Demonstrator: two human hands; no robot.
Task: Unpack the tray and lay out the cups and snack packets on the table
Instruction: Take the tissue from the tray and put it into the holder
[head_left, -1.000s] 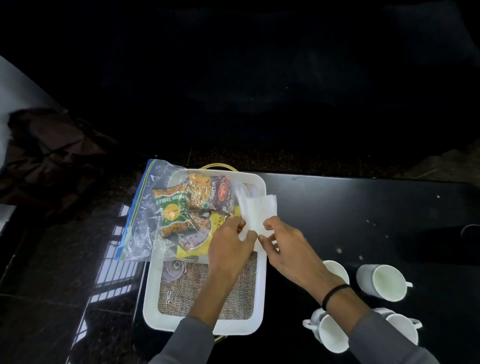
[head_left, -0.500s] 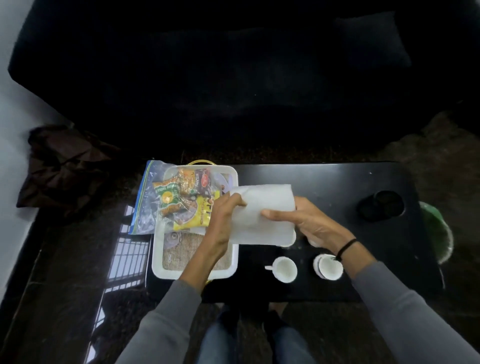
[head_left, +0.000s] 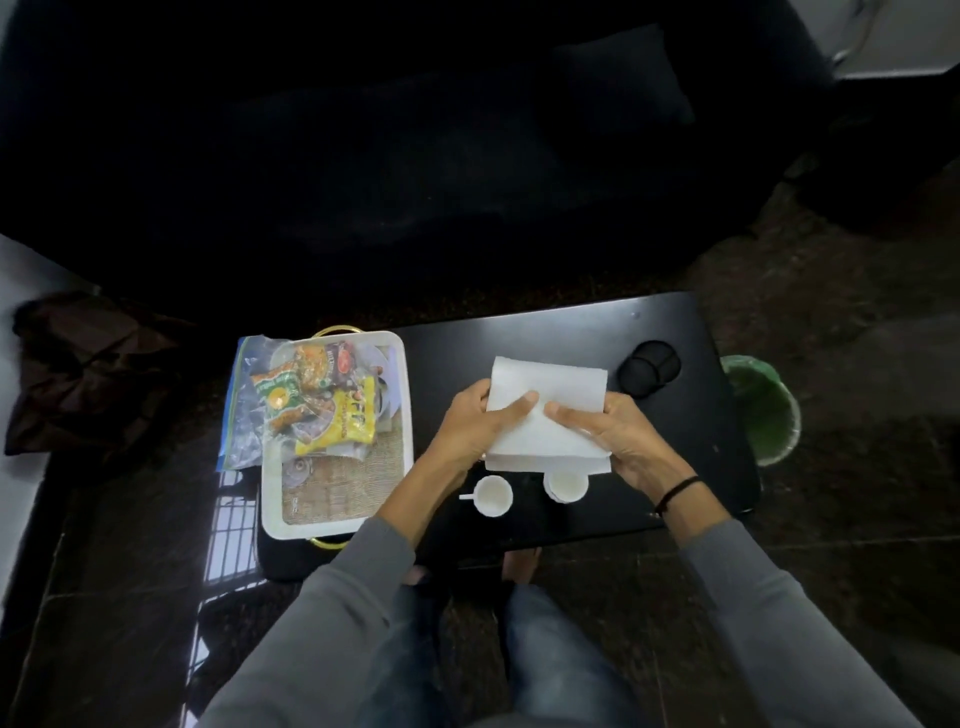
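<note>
A white tray (head_left: 340, 528) with a woven mat stands at the left end of the black table (head_left: 571, 332). A clear zip bag of snack packets (head_left: 317, 405) lies across the tray's far half and hangs over its left rim. My left hand (head_left: 475, 423) and my right hand (head_left: 610, 431) both grip a white paper napkin (head_left: 550, 387), held spread above the table's middle. Two white cups (head_left: 492, 496) (head_left: 566, 486) stand on the table just below the napkin; more cups may be hidden under it.
A round black holder (head_left: 649, 369) sits at the table's far right. A bin with a green liner (head_left: 763, 410) stands on the floor off the right end. A dark cloth (head_left: 88, 374) lies at the left, a dark sofa behind. My legs are below the table's near edge.
Both hands carried the napkin from over the tray rightward to above the table's middle. The camera has pulled back and up, so the whole table shows.
</note>
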